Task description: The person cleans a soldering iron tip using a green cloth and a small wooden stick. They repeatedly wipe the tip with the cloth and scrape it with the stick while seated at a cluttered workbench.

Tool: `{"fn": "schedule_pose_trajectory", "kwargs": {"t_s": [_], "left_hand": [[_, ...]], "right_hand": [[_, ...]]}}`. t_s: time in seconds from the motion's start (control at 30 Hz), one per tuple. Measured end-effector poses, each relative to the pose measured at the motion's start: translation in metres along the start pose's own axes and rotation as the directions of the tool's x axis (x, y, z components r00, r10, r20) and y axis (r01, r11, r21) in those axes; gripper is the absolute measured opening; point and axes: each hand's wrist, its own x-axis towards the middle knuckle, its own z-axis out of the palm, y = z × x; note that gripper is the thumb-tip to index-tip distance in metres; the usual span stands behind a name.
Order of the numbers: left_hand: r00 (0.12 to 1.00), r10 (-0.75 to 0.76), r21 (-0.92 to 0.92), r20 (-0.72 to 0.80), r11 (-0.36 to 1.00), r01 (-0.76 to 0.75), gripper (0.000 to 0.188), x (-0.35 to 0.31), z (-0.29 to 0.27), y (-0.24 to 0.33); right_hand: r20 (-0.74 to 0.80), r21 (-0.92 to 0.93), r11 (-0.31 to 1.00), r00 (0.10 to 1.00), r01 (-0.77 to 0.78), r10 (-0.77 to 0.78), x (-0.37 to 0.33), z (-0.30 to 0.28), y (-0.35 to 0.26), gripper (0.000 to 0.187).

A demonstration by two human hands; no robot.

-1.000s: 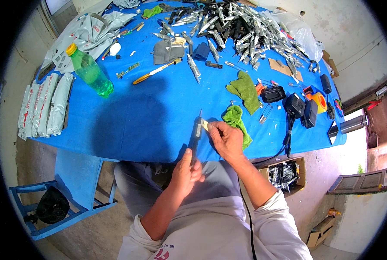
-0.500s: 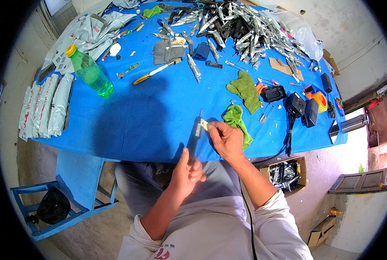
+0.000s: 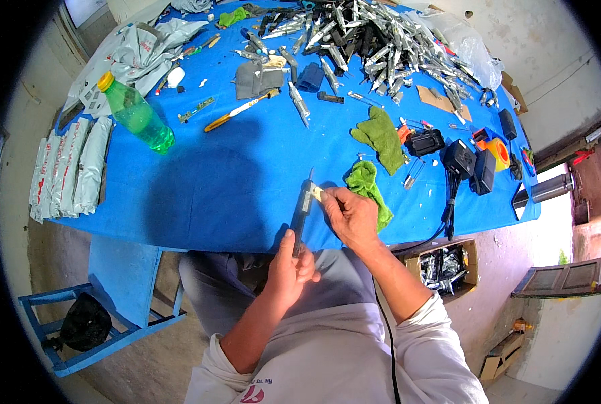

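Near the table's front edge, my left hand (image 3: 291, 269) is closed around the lower end of a slim dark pen-shaped device (image 3: 303, 214). It points away from me, a thin metal tip at its far end and a pale section along its body. My right hand (image 3: 353, 219) pinches a small cream-coloured piece (image 3: 316, 194) against the device's side, just below the tip; its material is too small to tell. Just beyond the right hand lies a crumpled green cloth (image 3: 364, 178), with a second, darker green cloth (image 3: 381, 138) behind it.
A large heap of similar devices (image 3: 394, 50) covers the far side of the blue-covered table (image 3: 206, 215). At left are a green bottle (image 3: 139, 114) and grey plastic packets (image 3: 64, 168). Black power adapters (image 3: 459, 160) and an orange tape roll (image 3: 497, 155) lie right; an open carton (image 3: 472, 266) is below.
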Motion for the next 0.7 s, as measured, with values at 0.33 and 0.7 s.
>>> {"fn": "schedule_pose_trajectory", "kwargs": {"t_s": [0.33,0.7], "left_hand": [[1.000,0.021,-0.026,-0.007,0.999,-0.022,0.060,0.0009,0.0001,-0.0037],[0.999,0.036,-0.037,-0.029,0.999,-0.037,0.058,0.0017,0.0033,-0.0066]], "right_hand": [[0.033,0.013,0.999,0.999,0.031,-0.032,0.0005,-0.0015,0.0021,0.014],[0.085,0.013,1.000,0.996,0.024,-0.025,0.0000,-0.0050,0.0005,0.015]]}}
